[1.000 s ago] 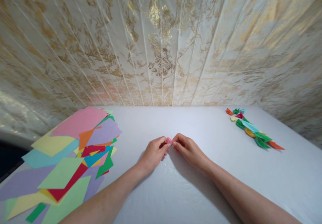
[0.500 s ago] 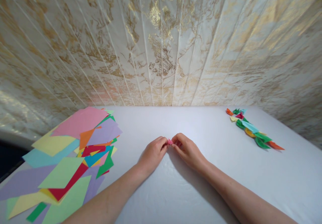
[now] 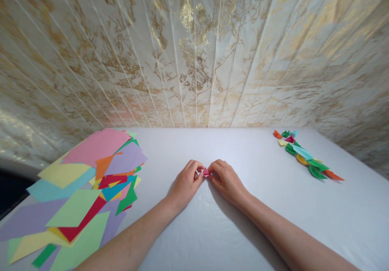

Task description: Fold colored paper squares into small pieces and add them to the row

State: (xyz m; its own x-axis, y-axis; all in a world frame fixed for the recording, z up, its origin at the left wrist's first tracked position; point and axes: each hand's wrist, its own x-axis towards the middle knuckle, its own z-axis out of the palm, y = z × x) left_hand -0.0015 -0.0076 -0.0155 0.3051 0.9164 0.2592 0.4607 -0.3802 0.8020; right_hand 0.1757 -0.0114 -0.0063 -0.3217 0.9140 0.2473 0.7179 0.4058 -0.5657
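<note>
A small folded piece of pink paper (image 3: 206, 172) shows between my two hands, just above or on the white table (image 3: 231, 145). My left hand (image 3: 187, 181) pinches its left side between thumb and forefinger. From the right, my right hand (image 3: 226, 181) grips the same paper with thumb and fingers. The paper looks like a tiny triangle with its point up. Parts of it are hidden by my fingertips, so its full folded shape cannot be made out.
Many loose sheets of coloured paper (image 3: 74, 208) overlap on the table's left side, a large pink sheet (image 3: 99, 145) at the back. At the right lies a slanting row of small folded paper pieces (image 3: 302, 153). A gold-patterned curtain (image 3: 194, 60) hangs behind the table.
The thumb and forefinger of my left hand have shifted slightly, and more of the pink paper shows, its triangular point now upright. My right hand has barely moved.
</note>
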